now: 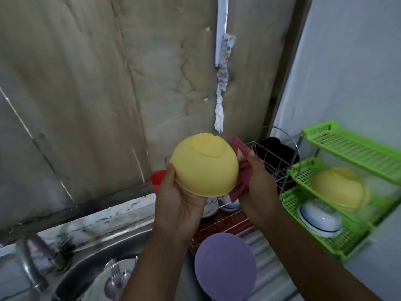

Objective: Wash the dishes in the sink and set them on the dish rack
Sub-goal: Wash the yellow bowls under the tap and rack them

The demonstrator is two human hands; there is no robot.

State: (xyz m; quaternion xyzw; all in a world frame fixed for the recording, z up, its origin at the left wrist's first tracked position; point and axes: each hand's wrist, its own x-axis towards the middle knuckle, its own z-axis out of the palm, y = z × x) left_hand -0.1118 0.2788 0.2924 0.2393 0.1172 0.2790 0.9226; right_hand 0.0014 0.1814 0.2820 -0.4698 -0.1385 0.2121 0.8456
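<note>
Left hand [180, 205]: grips the yellow bowl [204, 166] at its rim, with the thumb on the outer wall and the fingers underneath.
Right hand [258, 187]: fingers curled round a dark pink cloth [240, 170], pressing it against the bowl's right side.
Yellow bowl: smooth matte plastic, round, held bottom-up with its flat foot ring facing the camera, in the air above the wire dish rack [280, 161].
Cloth: soft and folded, bunched between the palm and the bowl.
Wire dish rack: thin metal rods. It holds a black item [275, 148] at the back, and pale crockery shows blurred below the hands.
Purple dish [225, 266]: round, smooth plastic, lying face down at the rack's near end.
Red cup [157, 181]: plastic, behind the left hand and partly hidden.
Green shelf rack [347, 148]: perforated plastic in three tiers. The middle tier carries a second yellow bowl [338, 187] upside down, and the bottom tier a white bowl [319, 218] with a blue rim line, tilted.
Sink [86, 257]: stainless steel. Inside it lies a steel plate [97, 279] with spoons and a fork [117, 281] on it.
Tap [32, 257]: dull metal, at the sink's left.
</note>
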